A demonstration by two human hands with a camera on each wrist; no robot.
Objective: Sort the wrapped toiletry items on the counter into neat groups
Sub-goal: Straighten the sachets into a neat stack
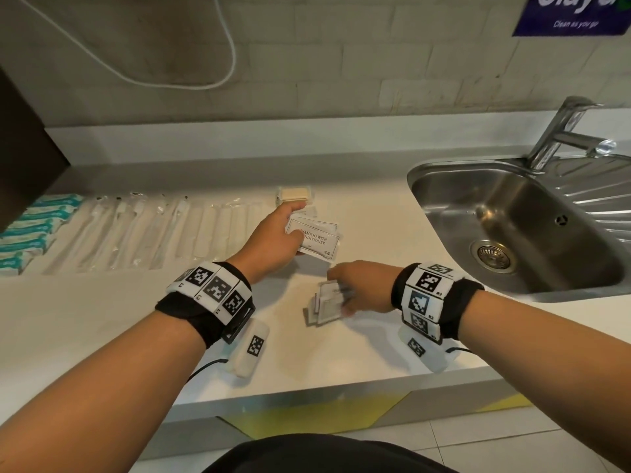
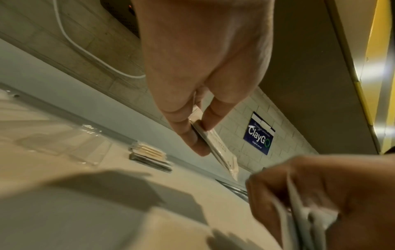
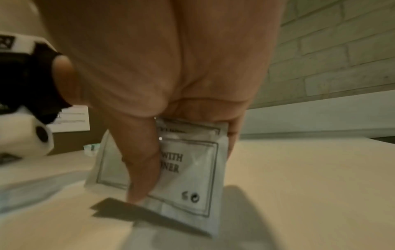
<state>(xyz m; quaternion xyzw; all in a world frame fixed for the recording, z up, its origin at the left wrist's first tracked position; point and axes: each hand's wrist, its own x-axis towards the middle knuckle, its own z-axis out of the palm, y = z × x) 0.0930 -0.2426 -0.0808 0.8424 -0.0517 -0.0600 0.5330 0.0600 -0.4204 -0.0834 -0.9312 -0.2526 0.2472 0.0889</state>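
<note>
Pinching a fanned stack of white paper shampoo-with-conditioner sachets (image 1: 316,237) between thumb and fingers, the left hand (image 1: 273,238) holds them above the pale table (image 1: 375,233); the right hand (image 1: 362,285) grips a second bunch of white sachets (image 1: 324,303) on edge against the table — blurred in the head view; clear-wrapped toothbrushes (image 1: 136,230) and teal-and-white tubes (image 1: 30,230) lie in rows at left; wrapped soap bars (image 1: 293,194) sit behind, near a steel sink (image 1: 512,227).

We count two hands (image 1: 273,240) (image 1: 362,285); two sachet stacks (image 1: 316,238) (image 1: 326,303); one sink (image 1: 444,172); one tap (image 1: 563,131).
</note>
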